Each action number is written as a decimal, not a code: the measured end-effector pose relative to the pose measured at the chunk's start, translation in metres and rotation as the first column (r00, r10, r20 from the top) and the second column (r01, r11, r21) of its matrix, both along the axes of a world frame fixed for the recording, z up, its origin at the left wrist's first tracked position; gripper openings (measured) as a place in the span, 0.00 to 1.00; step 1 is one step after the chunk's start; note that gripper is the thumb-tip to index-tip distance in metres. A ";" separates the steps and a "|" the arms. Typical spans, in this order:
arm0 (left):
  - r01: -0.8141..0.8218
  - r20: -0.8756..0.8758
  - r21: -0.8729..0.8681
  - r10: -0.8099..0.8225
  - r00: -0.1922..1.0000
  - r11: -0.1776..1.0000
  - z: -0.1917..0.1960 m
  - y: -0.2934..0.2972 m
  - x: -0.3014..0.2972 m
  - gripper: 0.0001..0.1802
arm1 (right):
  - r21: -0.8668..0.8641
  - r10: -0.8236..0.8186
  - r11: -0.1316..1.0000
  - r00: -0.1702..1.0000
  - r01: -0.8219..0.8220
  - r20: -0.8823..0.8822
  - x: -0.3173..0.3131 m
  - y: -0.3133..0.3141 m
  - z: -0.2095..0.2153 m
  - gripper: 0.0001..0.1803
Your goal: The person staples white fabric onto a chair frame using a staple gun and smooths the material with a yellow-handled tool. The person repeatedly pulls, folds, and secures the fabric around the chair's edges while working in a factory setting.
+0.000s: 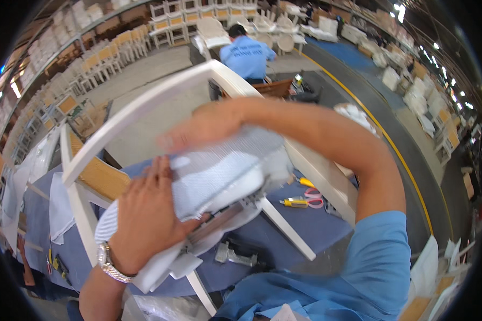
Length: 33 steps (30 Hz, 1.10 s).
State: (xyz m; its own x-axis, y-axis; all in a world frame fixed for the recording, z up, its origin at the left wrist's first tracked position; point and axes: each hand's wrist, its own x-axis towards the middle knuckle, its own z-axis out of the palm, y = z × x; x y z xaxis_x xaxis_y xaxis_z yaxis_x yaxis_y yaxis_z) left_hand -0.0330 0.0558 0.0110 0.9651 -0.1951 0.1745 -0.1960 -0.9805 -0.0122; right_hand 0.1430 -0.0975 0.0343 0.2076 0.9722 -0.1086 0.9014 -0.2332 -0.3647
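My left hand (150, 224), with a metal watch at the wrist, lies with fingers stretched over a padded chair part (214, 179) covered in pale, fine-patterned fabric. Its thumb rests at the pad's near edge. Above the far side of the same pad, my right hand (203, 125) reaches across from the right, blurred by motion, its outline long and flat. Whether it touches the fabric I cannot tell. Around the pad runs a whitish wooden chair frame (144, 99), its legs slanting over the table. Loose white lining hangs at the pad's near edge.
On the blue-covered table (289, 227) lie a grey pneumatic tool (235, 254), a yellow cutter (294, 203) and pink-handled scissors (315, 199). A second chair part with a tan panel (99, 174) stands left. A co-worker in blue (246, 56) sits ahead; stacked chairs (182, 21) line the back.
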 end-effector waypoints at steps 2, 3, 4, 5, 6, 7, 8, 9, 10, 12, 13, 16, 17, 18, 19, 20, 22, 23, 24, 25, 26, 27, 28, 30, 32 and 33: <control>0.091 0.111 0.030 -0.093 0.989 0.995 -0.012 0.008 0.001 0.61 | 0.191 -0.084 0.976 0.992 0.100 -0.090 -0.008 -0.030 0.029 0.41; 0.048 0.065 -0.016 -0.047 0.997 0.999 -0.010 0.010 -0.001 0.62 | 0.238 -0.160 0.953 0.978 0.188 -0.133 -0.014 -0.040 0.039 0.39; 0.090 0.123 -0.024 -0.086 0.989 0.996 -0.018 0.014 -0.001 0.62 | 0.279 -0.250 0.915 0.953 0.291 -0.173 -0.022 -0.055 0.050 0.37; 0.080 0.119 -0.012 -0.078 0.990 0.997 -0.021 0.013 -0.003 0.62 | 0.316 -0.381 0.871 0.923 0.376 -0.048 -0.041 -0.079 0.049 0.35; 0.052 0.114 -0.001 -0.052 0.992 0.999 -0.025 0.015 -0.002 0.62 | 0.356 -0.485 0.830 0.871 0.430 0.079 -0.054 -0.100 0.044 0.33; 0.045 0.104 -0.002 -0.044 0.994 0.999 -0.026 0.017 -0.004 0.62 | 0.413 -0.566 0.791 0.795 0.451 0.216 -0.071 -0.124 0.046 0.32; 0.021 0.095 0.008 -0.021 0.995 1.000 -0.027 0.020 -0.008 0.61 | 0.444 -0.588 0.775 0.769 0.450 0.249 -0.077 -0.151 0.044 0.32; 0.018 0.086 0.018 -0.020 0.996 1.000 -0.027 0.020 -0.009 0.61 | 0.462 -0.637 0.736 0.738 0.495 0.223 -0.083 -0.193 0.041 0.31; 0.041 0.078 0.018 -0.042 0.996 0.999 -0.026 0.017 -0.008 0.61 | 0.472 -0.696 0.681 0.695 0.560 0.180 -0.086 -0.240 0.038 0.31; 0.061 0.063 0.032 -0.063 0.996 0.998 -0.022 0.013 -0.004 0.60 | 0.505 -0.811 0.511 0.585 0.695 0.014 -0.083 -0.329 0.014 0.31; 0.039 0.044 0.022 -0.040 0.998 0.999 -0.020 0.011 -0.004 0.61 | 0.527 -0.856 0.385 0.507 0.758 -0.105 -0.081 -0.364 -0.014 0.30; 0.078 0.059 0.049 -0.081 0.995 0.996 -0.025 0.015 0.004 0.60 | 0.459 -0.891 0.068 0.261 0.886 -0.372 -0.073 -0.424 -0.149 0.28; 0.124 0.085 0.050 -0.127 0.988 0.991 -0.024 0.016 0.006 0.61 | 0.393 -0.883 0.032 0.210 0.919 -0.420 -0.066 -0.423 -0.204 0.29; 0.111 0.041 0.048 -0.113 0.993 0.993 -0.020 0.014 0.008 0.60 | 0.260 -0.817 0.049 0.188 0.964 -0.544 -0.074 -0.394 -0.248 0.30; 0.228 0.034 -0.013 -0.227 0.973 0.974 -0.018 0.019 0.014 0.60 | 0.224 -0.841 0.042 0.156 0.974 -0.518 -0.073 -0.396 -0.318 0.25; 0.274 -0.023 -0.116 -0.278 0.960 0.955 -0.009 0.028 0.014 0.58 | 0.208 -0.859 0.063 0.159 0.976 -0.488 -0.055 -0.389 -0.377 0.21; 0.182 -0.151 -0.440 -0.273 0.950 0.879 0.002 0.047 0.019 0.43 | 0.253 -0.892 0.358 0.409 0.899 -0.191 -0.056 -0.322 -0.432 0.30; 0.132 -0.170 -0.549 -0.264 0.949 0.825 0.001 0.060 0.024 0.36 | 0.221 -0.914 0.351 0.384 0.910 -0.130 -0.058 -0.306 -0.470 0.31; 0.067 -0.190 -0.535 -0.197 0.962 0.842 0.001 0.069 0.029 0.35 | 0.183 -0.936 0.332 0.347 0.925 -0.057 -0.061 -0.300 -0.500 0.32; -0.004 -0.206 -0.520 -0.121 0.971 0.854 0.001 0.077 0.031 0.33 | 0.229 -0.938 0.338 0.345 0.913 0.007 -0.063 -0.293 -0.513 0.32; -0.017 -0.212 -0.498 -0.102 0.972 0.867 -0.002 0.083 0.031 0.34 | 0.281 -0.939 0.341 0.335 0.897 0.071 -0.060 -0.281 -0.519 0.31; -0.028 -0.219 -0.474 -0.087 0.972 0.880 -0.008 0.086 0.031 0.34 | 0.189 -0.967 0.250 0.235 0.950 0.098 -0.059 -0.268 -0.512 0.31; -0.038 -0.230 -0.452 -0.075 0.970 0.891 -0.008 0.084 0.031 0.34 | 0.092 -0.982 0.146 0.133 0.985 0.134 -0.061 -0.261 -0.505 0.30; -0.050 -0.323 -0.439 -0.105 0.940 0.897 -0.008 0.077 0.035 0.35 | 0.118 -0.973 0.169 0.146 0.979 0.178 -0.066 -0.262 -0.503 0.29; -0.043 -0.364 -0.426 -0.128 0.923 0.904 -0.002 0.072 0.031 0.37 | 0.121 -0.976 0.173 0.153 0.977 0.154 -0.071 -0.266 -0.502 0.27; -0.025 -0.359 -0.420 -0.141 0.923 0.907 0.001 0.067 0.027 0.40 | 0.112 -0.983 0.162 0.150 0.981 0.107 -0.078 -0.266 -0.497 0.25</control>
State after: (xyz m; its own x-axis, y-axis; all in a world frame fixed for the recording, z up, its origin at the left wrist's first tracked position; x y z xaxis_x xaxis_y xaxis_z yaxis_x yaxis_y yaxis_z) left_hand -0.0057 0.1227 0.0125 0.9625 -0.2439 -0.1191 -0.1611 -0.8666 0.4724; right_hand 0.0651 -0.3635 -0.4629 0.9981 -0.0566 0.0237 -0.0473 -0.9559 -0.2900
